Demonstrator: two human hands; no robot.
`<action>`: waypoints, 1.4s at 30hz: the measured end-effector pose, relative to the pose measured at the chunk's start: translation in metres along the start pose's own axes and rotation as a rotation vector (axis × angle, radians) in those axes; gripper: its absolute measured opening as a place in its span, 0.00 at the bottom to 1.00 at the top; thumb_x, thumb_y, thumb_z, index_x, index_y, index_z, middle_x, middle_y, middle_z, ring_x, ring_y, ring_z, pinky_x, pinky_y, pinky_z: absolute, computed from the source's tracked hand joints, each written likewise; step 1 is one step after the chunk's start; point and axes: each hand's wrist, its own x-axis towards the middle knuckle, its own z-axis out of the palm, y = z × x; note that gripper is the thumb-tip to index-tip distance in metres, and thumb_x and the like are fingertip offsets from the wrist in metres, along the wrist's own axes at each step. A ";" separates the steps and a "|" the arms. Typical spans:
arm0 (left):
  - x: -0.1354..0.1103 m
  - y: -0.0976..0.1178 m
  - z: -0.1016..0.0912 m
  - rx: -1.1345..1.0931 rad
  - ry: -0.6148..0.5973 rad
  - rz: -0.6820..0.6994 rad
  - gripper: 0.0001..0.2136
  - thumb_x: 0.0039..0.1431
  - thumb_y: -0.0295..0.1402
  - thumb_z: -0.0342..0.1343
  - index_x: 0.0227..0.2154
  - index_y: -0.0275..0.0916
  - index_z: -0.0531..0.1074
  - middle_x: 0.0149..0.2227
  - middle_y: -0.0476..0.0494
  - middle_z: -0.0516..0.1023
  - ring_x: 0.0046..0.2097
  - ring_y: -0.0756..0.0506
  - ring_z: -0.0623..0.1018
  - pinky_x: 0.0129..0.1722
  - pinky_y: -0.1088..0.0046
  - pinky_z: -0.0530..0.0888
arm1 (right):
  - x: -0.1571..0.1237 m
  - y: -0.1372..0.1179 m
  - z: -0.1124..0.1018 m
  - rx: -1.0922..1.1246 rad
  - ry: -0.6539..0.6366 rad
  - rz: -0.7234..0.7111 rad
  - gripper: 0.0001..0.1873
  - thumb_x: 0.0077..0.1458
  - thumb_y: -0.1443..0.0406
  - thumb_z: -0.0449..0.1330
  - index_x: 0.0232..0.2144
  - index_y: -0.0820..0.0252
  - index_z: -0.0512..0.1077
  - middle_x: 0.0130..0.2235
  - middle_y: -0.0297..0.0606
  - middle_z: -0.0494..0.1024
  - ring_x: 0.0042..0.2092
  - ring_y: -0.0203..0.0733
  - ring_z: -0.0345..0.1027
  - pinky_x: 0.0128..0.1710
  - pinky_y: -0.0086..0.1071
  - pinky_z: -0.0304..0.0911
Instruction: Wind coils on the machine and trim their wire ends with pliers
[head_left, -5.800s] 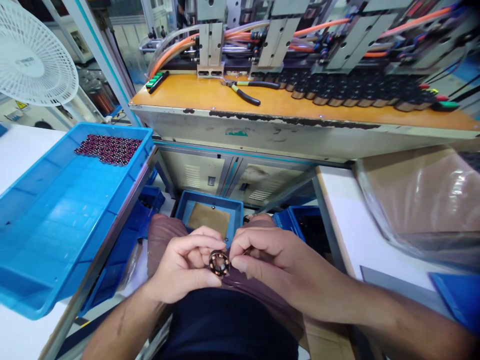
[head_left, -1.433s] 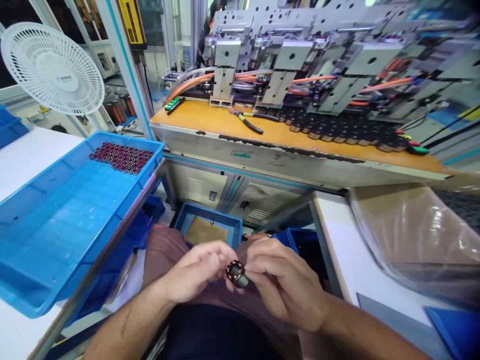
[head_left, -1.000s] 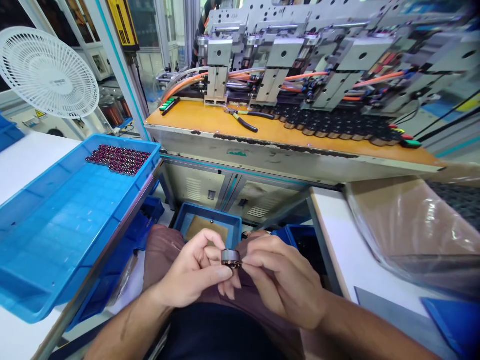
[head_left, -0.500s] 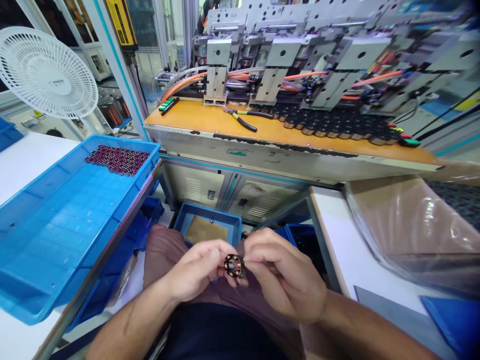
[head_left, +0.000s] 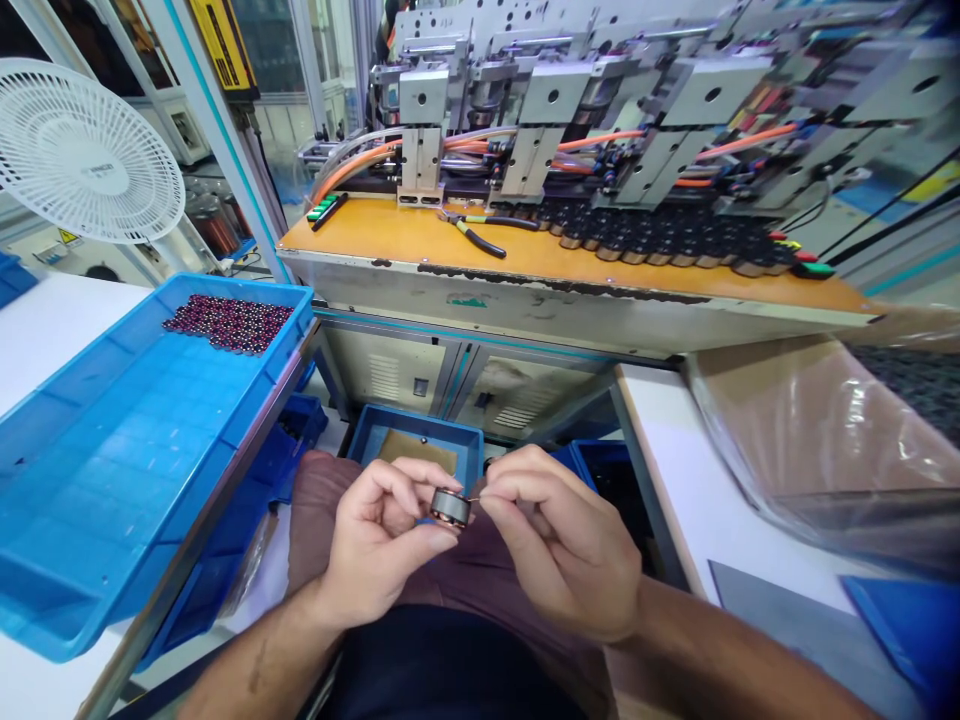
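Note:
My left hand (head_left: 386, 535) holds a small motor stator (head_left: 450, 508) between thumb and fingers above my lap. The stator is a short ring with a grey metal side and copper windings showing at its lower edge. Its open face is turned away from me. A thin wire runs from its right side to my right hand (head_left: 562, 545), whose thumb and forefinger are pinched together on the wire's end. The other fingers of my right hand are curled in.
A blue tray (head_left: 225, 440) on the left holds several purple-and-metal parts (head_left: 229, 322). Cutting pliers (head_left: 480, 238) and rows of black-topped stators (head_left: 660, 235) lie on the orange bench (head_left: 360, 230) before the machine. A blue bin (head_left: 469, 450) stands below; a white fan (head_left: 94, 150) is at left.
My left hand has turned the stator, so its metal side now faces me instead of its open ring. My right hand has drawn slightly apart from it, exposing the wire.

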 end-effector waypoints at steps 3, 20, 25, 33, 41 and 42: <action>0.001 0.000 0.000 0.052 0.036 0.061 0.13 0.50 0.19 0.65 0.33 0.41 0.70 0.39 0.48 0.81 0.40 0.50 0.80 0.41 0.75 0.77 | -0.003 -0.001 0.002 0.047 0.038 0.038 0.07 0.59 0.76 0.56 0.35 0.60 0.68 0.31 0.34 0.71 0.34 0.36 0.66 0.34 0.30 0.63; 0.009 -0.001 -0.015 0.121 -0.021 0.060 0.14 0.47 0.21 0.68 0.35 0.44 0.79 0.44 0.44 0.83 0.48 0.41 0.81 0.50 0.62 0.77 | 0.002 -0.003 0.005 0.767 -0.263 0.853 0.18 0.54 0.54 0.65 0.26 0.61 0.66 0.22 0.28 0.68 0.23 0.30 0.61 0.23 0.24 0.59; 0.008 -0.001 -0.016 0.104 -0.023 0.045 0.14 0.47 0.20 0.69 0.35 0.45 0.80 0.44 0.45 0.84 0.52 0.40 0.80 0.53 0.59 0.76 | 0.002 0.004 0.011 0.951 -0.305 0.787 0.17 0.54 0.55 0.66 0.34 0.64 0.71 0.26 0.30 0.69 0.24 0.29 0.63 0.25 0.24 0.64; 0.022 -0.018 -0.024 -0.024 0.191 -0.138 0.06 0.59 0.37 0.62 0.34 0.44 0.81 0.46 0.43 0.83 0.51 0.41 0.80 0.51 0.62 0.75 | -0.005 0.015 0.018 0.575 -0.035 0.372 0.09 0.53 0.70 0.63 0.39 0.60 0.73 0.29 0.32 0.73 0.28 0.32 0.68 0.28 0.26 0.67; -0.002 -0.003 -0.013 0.889 0.068 0.345 0.20 0.52 0.26 0.66 0.49 0.43 0.76 0.42 0.46 0.82 0.43 0.48 0.81 0.46 0.75 0.76 | -0.012 0.038 0.012 -0.505 0.179 -0.347 0.11 0.57 0.74 0.60 0.43 0.62 0.70 0.30 0.36 0.78 0.32 0.38 0.74 0.34 0.31 0.72; -0.004 0.002 -0.008 0.924 0.026 0.375 0.22 0.51 0.27 0.67 0.51 0.42 0.74 0.43 0.45 0.82 0.44 0.47 0.81 0.46 0.75 0.76 | -0.015 0.041 0.012 -0.513 0.157 -0.401 0.10 0.58 0.74 0.59 0.43 0.64 0.70 0.30 0.38 0.78 0.33 0.40 0.74 0.35 0.33 0.72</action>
